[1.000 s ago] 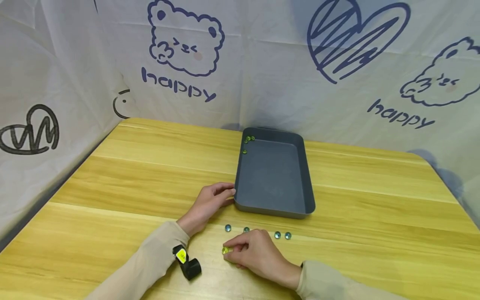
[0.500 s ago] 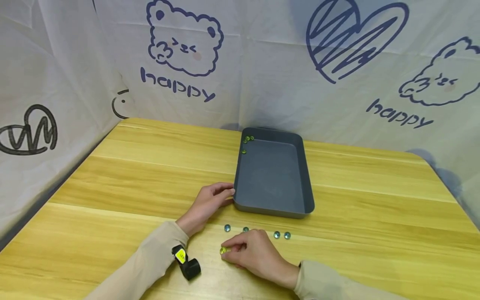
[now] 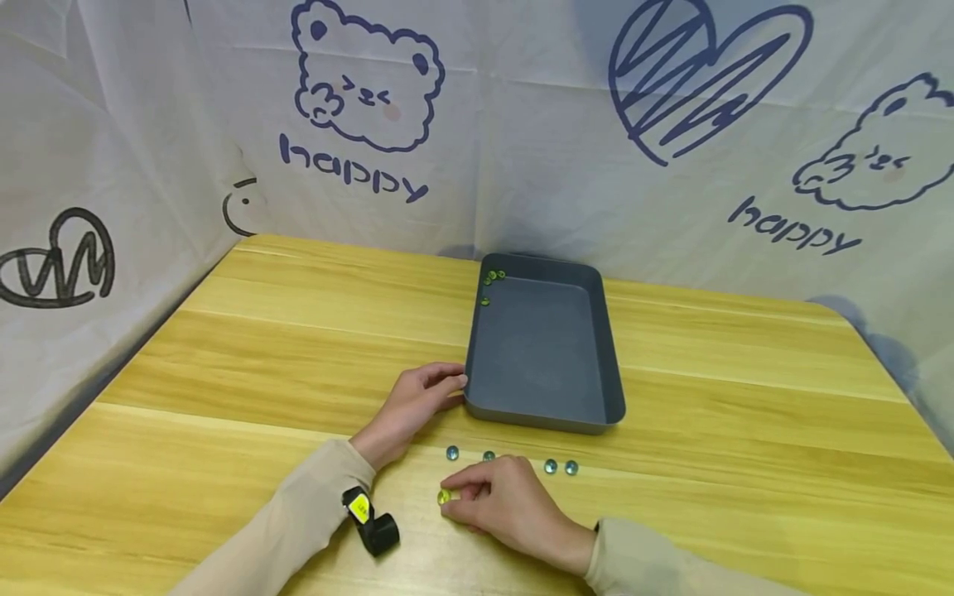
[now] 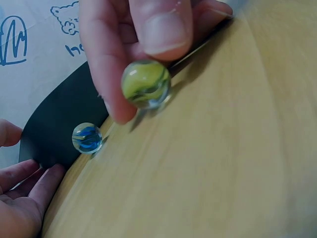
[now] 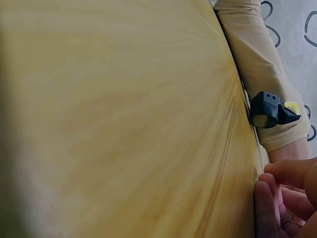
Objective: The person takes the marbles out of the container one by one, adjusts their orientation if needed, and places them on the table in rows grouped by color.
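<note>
In the head view my right hand (image 3: pixel 510 505) pinches a yellow marble (image 3: pixel 443 497) between thumb and index finger, low over the wooden table. The left wrist view shows this yellow marble (image 4: pixel 145 85) as clear glass with a yellow-green swirl, right at the fingertips. My left hand (image 3: pixel 413 406) rests with extended fingers against the left wall of a dark grey tray (image 3: pixel 544 420). Beyond the right hand, several blue marbles (image 3: pixel 550 467) lie in a loose row, one partly hidden behind its knuckles. Several yellow-green marbles (image 3: pixel 492 275) sit along the tray's far left inner edge.
The wooden table (image 3: pixel 246 331) reaches back to a white cloth (image 3: pixel 537 165) with blue drawings. A black wrist camera (image 3: pixel 378 534) is strapped to the left sleeve, close to the right hand's fingertips. The tray's raised walls stand just beyond the marble row.
My right hand has shifted slightly to the left with the yellow marble still pinched. The left hand, the tray and the other marbles stay as they were.
</note>
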`<control>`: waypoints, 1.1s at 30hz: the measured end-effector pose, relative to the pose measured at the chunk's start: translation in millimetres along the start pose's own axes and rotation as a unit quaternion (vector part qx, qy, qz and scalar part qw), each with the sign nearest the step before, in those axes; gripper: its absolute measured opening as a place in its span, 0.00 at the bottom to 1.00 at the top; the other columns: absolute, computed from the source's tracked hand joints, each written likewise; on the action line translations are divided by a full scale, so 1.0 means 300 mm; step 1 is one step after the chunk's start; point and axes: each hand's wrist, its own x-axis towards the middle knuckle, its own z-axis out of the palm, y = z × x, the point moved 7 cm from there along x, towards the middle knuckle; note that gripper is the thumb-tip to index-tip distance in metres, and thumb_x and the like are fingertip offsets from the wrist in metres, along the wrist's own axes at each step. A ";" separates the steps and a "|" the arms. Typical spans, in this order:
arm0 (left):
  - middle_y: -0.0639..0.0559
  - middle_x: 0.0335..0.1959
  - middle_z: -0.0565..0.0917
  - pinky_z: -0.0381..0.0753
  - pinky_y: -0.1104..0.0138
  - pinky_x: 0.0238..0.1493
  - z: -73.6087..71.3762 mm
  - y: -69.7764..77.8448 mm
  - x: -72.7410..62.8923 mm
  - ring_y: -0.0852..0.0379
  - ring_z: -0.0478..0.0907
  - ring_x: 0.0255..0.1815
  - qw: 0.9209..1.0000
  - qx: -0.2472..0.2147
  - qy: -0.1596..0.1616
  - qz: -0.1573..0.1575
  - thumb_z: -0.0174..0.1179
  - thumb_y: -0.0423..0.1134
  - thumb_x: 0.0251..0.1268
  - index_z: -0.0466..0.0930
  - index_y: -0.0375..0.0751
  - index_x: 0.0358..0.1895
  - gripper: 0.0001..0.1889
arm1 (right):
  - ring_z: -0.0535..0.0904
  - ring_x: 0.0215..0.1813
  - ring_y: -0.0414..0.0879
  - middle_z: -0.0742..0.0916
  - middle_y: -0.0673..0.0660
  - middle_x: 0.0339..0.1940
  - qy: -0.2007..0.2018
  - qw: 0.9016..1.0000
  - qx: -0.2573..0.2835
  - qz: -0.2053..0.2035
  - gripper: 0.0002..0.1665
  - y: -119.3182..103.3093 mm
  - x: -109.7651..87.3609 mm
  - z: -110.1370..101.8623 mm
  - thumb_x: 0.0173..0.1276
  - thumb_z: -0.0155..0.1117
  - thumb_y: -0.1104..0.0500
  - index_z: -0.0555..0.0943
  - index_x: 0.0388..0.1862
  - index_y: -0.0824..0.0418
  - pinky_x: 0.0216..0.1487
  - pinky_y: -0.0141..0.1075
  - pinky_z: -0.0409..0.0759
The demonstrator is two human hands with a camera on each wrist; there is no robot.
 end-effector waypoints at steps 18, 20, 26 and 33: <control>0.38 0.57 0.77 0.82 0.63 0.54 -0.003 -0.006 0.002 0.46 0.77 0.56 1.000 0.004 0.001 -0.007 0.55 0.34 0.71 0.74 0.27 0.59 0.18 | 0.75 0.23 0.34 0.82 0.41 0.22 0.011 0.998 -0.056 -0.020 0.15 -0.030 -0.029 -0.024 0.60 0.72 0.56 0.87 0.44 0.62 0.38 0.34 0.79; 0.37 0.57 0.77 0.82 0.63 0.54 -0.002 -0.002 0.004 0.46 0.77 0.56 1.000 0.002 0.000 -0.002 0.55 0.33 0.71 0.74 0.26 0.59 0.18 | 0.75 0.23 0.35 0.82 0.42 0.22 0.014 0.999 -0.048 -0.021 0.16 -0.031 -0.032 -0.034 0.60 0.72 0.57 0.86 0.46 0.63 0.27 0.30 0.78; 0.34 0.58 0.76 0.81 0.63 0.56 0.005 0.007 0.010 0.44 0.75 0.58 1.000 -0.005 -0.011 0.009 0.54 0.32 0.71 0.74 0.24 0.59 0.18 | 0.75 0.22 0.37 0.82 0.45 0.24 0.025 0.999 -0.025 -0.021 0.19 -0.047 -0.039 -0.091 0.62 0.70 0.59 0.83 0.50 0.66 0.23 0.28 0.76; 0.34 0.58 0.75 0.81 0.62 0.56 -0.001 0.002 0.001 0.43 0.75 0.58 1.000 0.000 -0.013 0.008 0.54 0.32 0.71 0.73 0.24 0.59 0.18 | 0.75 0.19 0.47 0.82 0.53 0.24 0.059 0.998 -0.013 -0.036 0.19 -0.116 -0.016 -0.253 0.65 0.68 0.58 0.76 0.50 0.66 0.21 0.34 0.76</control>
